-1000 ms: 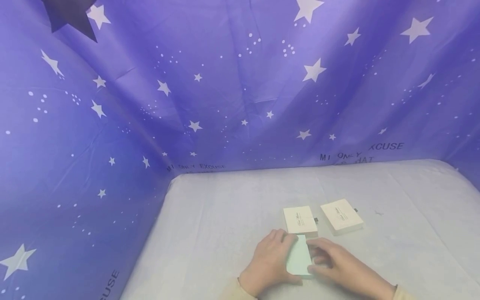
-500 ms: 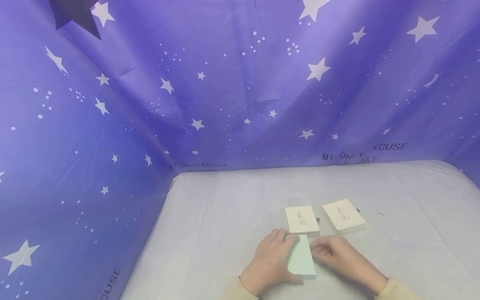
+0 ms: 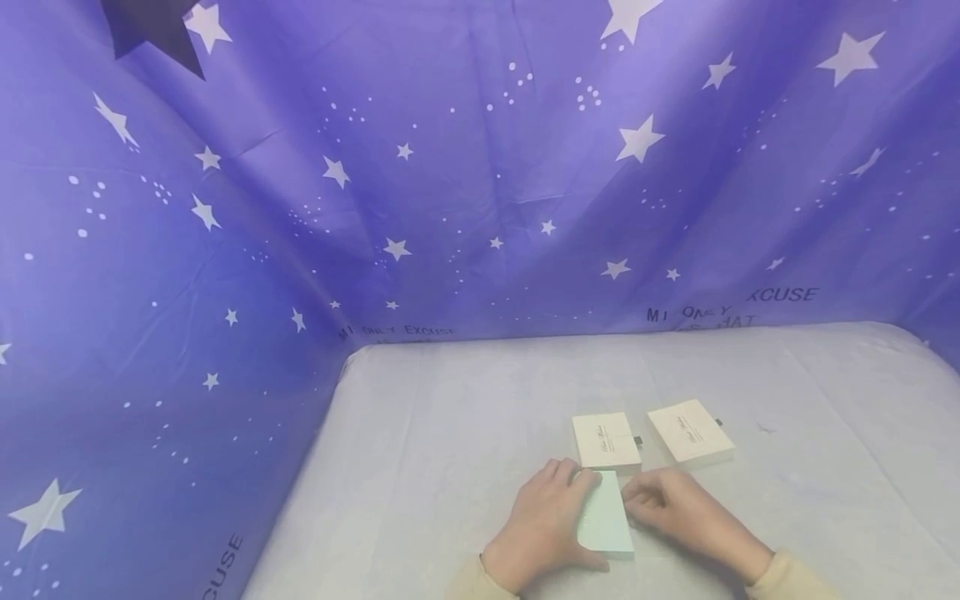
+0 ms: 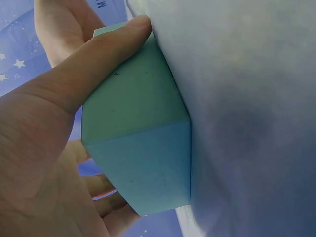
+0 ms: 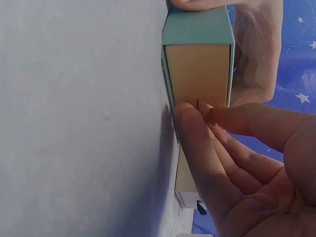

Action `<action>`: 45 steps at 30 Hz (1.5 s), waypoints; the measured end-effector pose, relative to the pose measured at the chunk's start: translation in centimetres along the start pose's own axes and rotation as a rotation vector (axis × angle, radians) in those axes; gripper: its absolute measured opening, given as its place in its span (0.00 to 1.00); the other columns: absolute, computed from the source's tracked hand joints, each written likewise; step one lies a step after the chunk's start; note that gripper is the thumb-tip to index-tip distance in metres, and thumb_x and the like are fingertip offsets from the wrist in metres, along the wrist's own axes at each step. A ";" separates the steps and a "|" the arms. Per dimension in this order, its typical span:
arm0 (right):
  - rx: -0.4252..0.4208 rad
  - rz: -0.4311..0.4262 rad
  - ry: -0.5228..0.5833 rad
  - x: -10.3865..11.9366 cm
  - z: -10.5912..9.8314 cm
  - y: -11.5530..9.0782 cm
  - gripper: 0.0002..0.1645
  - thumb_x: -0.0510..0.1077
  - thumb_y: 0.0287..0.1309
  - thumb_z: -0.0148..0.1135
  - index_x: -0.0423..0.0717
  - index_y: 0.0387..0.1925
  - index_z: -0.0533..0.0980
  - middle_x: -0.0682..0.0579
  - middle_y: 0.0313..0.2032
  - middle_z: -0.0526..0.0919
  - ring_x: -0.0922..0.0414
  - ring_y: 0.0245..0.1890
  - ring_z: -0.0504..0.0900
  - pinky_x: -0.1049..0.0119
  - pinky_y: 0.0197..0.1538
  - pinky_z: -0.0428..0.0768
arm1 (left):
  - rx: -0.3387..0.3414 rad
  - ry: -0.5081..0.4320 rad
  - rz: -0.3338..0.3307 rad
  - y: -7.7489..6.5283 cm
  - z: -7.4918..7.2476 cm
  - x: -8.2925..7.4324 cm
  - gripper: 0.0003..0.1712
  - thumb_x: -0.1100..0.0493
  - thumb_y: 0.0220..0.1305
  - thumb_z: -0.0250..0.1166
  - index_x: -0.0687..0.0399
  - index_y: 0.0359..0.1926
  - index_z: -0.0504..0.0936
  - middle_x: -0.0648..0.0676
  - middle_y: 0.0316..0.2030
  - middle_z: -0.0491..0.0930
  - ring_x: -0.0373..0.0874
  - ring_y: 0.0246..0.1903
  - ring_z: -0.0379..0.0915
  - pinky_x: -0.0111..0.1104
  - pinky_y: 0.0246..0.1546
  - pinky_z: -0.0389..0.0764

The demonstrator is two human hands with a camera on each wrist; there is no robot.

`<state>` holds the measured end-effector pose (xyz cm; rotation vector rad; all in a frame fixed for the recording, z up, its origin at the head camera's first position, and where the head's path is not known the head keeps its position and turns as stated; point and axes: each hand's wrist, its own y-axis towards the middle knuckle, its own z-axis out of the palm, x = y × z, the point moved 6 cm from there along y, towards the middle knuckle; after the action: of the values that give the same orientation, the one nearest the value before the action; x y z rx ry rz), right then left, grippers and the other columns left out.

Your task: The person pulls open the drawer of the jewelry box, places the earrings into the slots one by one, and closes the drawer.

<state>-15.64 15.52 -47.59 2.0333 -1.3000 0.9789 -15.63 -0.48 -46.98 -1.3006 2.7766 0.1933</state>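
A mint-green drawer box (image 3: 607,521) lies on the table, low in the head view. My left hand (image 3: 542,521) grips it from the left, thumb along its near side and fingers at the far side, as the left wrist view shows. The right side of the green sleeve is open, and a cream drawer front (image 5: 198,71) sits there, roughly flush with the rim. At that front my right hand (image 3: 678,507) pinches a small dark pull tab (image 5: 198,103) between thumb and index finger. Most of the tab is hidden by the fingertips.
Just beyond the green box lies a cream box (image 3: 606,439) with dark lettering and a dark tab on its right. A second cream box (image 3: 690,431) stands to the right of it, turned slightly. A starry purple curtain (image 3: 450,167) borders the pale table (image 3: 435,433).
My right hand's spread fingers have come together into a pinch at the middle of the green box's right side. The left hand keeps its grip. The head view has shifted slightly.
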 end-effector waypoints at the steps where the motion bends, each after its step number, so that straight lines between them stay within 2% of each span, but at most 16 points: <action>1: 0.003 0.013 0.002 -0.1 0.0 0.0 0.06 0.39 0.56 0.65 0.47 0.36 0.85 0.65 0.24 0.83 0.70 0.25 0.77 0.72 0.32 0.79 | 0.002 0.000 -0.001 0.0 0.0 0.0 0.57 0.26 0.28 0.78 0.40 0.62 0.70 0.41 0.50 0.71 0.32 0.47 0.66 0.21 0.45 0.73; 9: -0.002 0.039 -0.015 -0.6 -0.2 0.0 0.05 0.37 0.52 0.66 0.48 0.32 0.84 0.62 0.24 0.83 0.69 0.27 0.78 0.71 0.33 0.80 | 0.003 -0.005 -0.002 0.1 0.0 -0.1 0.57 0.26 0.29 0.78 0.40 0.62 0.70 0.41 0.51 0.71 0.32 0.47 0.66 0.21 0.45 0.73; 16: -0.023 -0.002 -0.011 -1.1 -0.7 -0.2 0.08 0.33 0.47 0.64 0.47 0.30 0.83 0.61 0.25 0.85 0.69 0.27 0.81 0.70 0.32 0.83 | -0.007 -0.003 0.007 0.1 -0.2 -0.1 0.57 0.26 0.29 0.78 0.41 0.62 0.70 0.41 0.50 0.71 0.33 0.47 0.66 0.21 0.44 0.73; 22: -0.023 0.003 -0.015 -2.0 -1.6 -0.8 0.09 0.32 0.47 0.62 0.46 0.30 0.83 0.61 0.25 0.85 0.69 0.26 0.81 0.70 0.32 0.82 | -0.012 -0.014 0.004 0.1 -0.3 0.0 0.57 0.27 0.28 0.79 0.41 0.62 0.70 0.41 0.50 0.71 0.33 0.46 0.66 0.21 0.43 0.73; 30: -0.095 0.011 -0.082 -2.8 -2.8 -1.7 0.09 0.33 0.47 0.65 0.49 0.29 0.83 0.61 0.26 0.83 0.71 0.27 0.78 0.70 0.32 0.80 | -0.027 -0.008 0.001 0.0 -0.1 0.1 0.57 0.27 0.28 0.79 0.40 0.62 0.71 0.41 0.50 0.71 0.34 0.47 0.66 0.21 0.43 0.73; 37: -0.102 0.052 -0.096 -3.1 -3.6 -2.5 0.09 0.33 0.46 0.64 0.50 0.28 0.82 0.63 0.25 0.82 0.71 0.27 0.77 0.71 0.31 0.80 | -0.024 -0.006 0.005 0.0 0.0 0.1 0.57 0.27 0.28 0.79 0.40 0.62 0.71 0.41 0.50 0.71 0.34 0.46 0.66 0.21 0.42 0.72; 45: -0.084 0.121 -0.100 -3.9 -3.9 -2.9 0.06 0.35 0.48 0.65 0.45 0.30 0.83 0.59 0.25 0.84 0.70 0.26 0.79 0.70 0.31 0.80 | -0.009 -0.013 -0.011 0.0 0.2 0.0 0.57 0.28 0.28 0.79 0.40 0.62 0.70 0.41 0.49 0.70 0.34 0.46 0.65 0.21 0.42 0.72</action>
<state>-15.16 21.70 -48.53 1.9817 -1.5063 0.8692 -15.63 -0.50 -47.14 -1.3121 2.7603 0.2138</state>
